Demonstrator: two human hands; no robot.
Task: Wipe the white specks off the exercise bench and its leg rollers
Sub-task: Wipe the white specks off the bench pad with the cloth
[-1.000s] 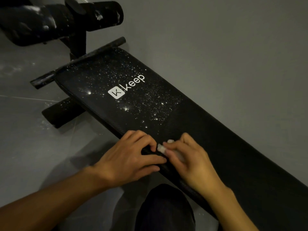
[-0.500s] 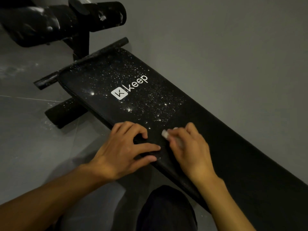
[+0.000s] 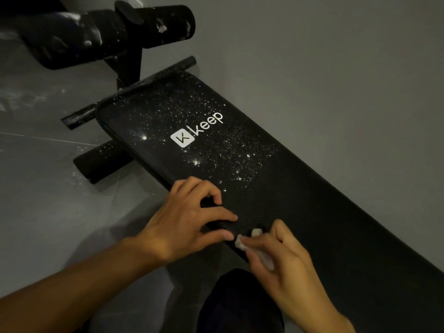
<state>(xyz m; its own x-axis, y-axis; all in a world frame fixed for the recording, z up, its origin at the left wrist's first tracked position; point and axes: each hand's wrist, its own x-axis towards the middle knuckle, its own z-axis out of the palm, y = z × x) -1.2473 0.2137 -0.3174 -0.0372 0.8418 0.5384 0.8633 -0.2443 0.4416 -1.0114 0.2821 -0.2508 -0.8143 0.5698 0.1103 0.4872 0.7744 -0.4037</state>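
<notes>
A long black exercise bench (image 3: pixel 300 200) runs from upper left to lower right, with a white "keep" logo and many white specks (image 3: pixel 228 150) scattered around it. My left hand (image 3: pixel 187 219) rests on the bench's near edge, fingers curled over the pad. Just to its right, my right hand (image 3: pixel 281 258) pinches a small white wad of tissue (image 3: pixel 242 242) against the pad's near edge. Black foam leg rollers (image 3: pixel 165 25) with white smears stand at the top left, and a lower roller (image 3: pixel 101 162) lies under the bench end.
A thin black crossbar (image 3: pixel 129 92) sits at the bench's far end on an upright post (image 3: pixel 129 63). A grey wall runs along the bench's far side. Grey floor with white dust spreads to the left. My dark-clad knee (image 3: pixel 240 304) is below the hands.
My right hand with the tissue has swept back along the pad to the near edge, beside my left hand. The left hand stays on the edge.
</notes>
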